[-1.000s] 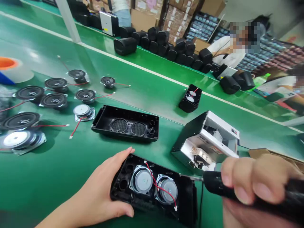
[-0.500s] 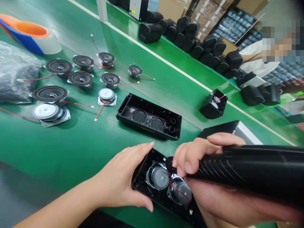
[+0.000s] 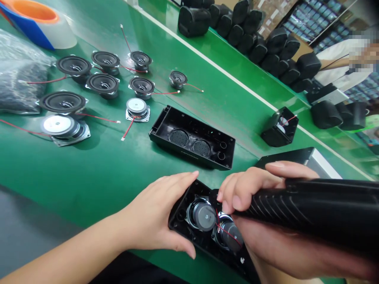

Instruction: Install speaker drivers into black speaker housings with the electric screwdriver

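Observation:
My left hand (image 3: 160, 215) grips the left end of a black speaker housing (image 3: 181, 216) lying at the near edge of the green bench; thumb below, fingers over the top. Inside it sit two round drivers (image 3: 204, 216) joined by a red wire. My right hand (image 3: 251, 189) is wrapped round a black ribbed electric screwdriver (image 3: 310, 207), whose front end is over the housing near the drivers. The tip is hidden by my fingers.
An empty black housing (image 3: 192, 138) lies just beyond. Several loose speaker drivers (image 3: 102, 83) with red wires lie at the left, next to a plastic bag (image 3: 17, 79) and a tape roll (image 3: 41, 19). Black speaker cabinets (image 3: 254, 27) line the far belt. Another person (image 3: 340, 71) is seated at the far right.
My right hand brought the screwdriver from the right side over the housing. The view swung left and down; the metal machine at right is now mostly hidden behind my hand.

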Motion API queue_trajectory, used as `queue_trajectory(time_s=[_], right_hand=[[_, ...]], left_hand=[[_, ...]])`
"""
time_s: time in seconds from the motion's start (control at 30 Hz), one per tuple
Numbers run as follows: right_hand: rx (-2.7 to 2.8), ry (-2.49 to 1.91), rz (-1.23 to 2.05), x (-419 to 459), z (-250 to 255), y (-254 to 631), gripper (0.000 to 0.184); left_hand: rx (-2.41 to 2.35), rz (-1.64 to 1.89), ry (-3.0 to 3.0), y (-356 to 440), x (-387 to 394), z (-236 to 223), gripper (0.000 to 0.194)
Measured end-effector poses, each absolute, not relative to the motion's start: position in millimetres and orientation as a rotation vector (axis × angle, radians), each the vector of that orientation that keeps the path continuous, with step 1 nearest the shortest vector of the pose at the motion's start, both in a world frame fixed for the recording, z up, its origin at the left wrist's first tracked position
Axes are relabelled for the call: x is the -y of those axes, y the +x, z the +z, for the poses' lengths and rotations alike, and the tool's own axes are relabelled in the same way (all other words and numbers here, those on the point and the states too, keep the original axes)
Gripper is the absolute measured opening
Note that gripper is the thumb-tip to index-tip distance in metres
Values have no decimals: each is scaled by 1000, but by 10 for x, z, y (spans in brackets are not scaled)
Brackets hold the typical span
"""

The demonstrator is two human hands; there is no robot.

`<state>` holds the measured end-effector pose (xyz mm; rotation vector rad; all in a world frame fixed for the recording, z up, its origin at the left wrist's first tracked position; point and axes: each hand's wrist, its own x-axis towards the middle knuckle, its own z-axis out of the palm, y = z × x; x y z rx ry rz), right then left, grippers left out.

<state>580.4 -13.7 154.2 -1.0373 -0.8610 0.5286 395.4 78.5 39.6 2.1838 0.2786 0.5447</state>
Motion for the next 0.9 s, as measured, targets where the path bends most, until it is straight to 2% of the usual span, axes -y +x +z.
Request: queue_trajectory(time_s=[0.23,0.4,0.53,0.73,0.8,0.9], right_hand=[[921,-1014,717,137,1480,5852,59],[857,-946,565,85,1293,5763,68],[934,-908,512,87,1110,5730,68],[979,-830,569,104,976,5812,69],[990,-842,602,118,982,5851,69],[1003,-894,655,125,1024,5863,70]], left_hand=[[-269,586,2178,3953,-793,347,145],[-262,605,2193,3906,-778,245,157],[-283,578,2220,3886,-785,174,159],[-312,568,2230,3872,-807,142,162],[-324,573,2230,3870,-816,157,159],[-367,559,2217,3865,-833,181,144]])
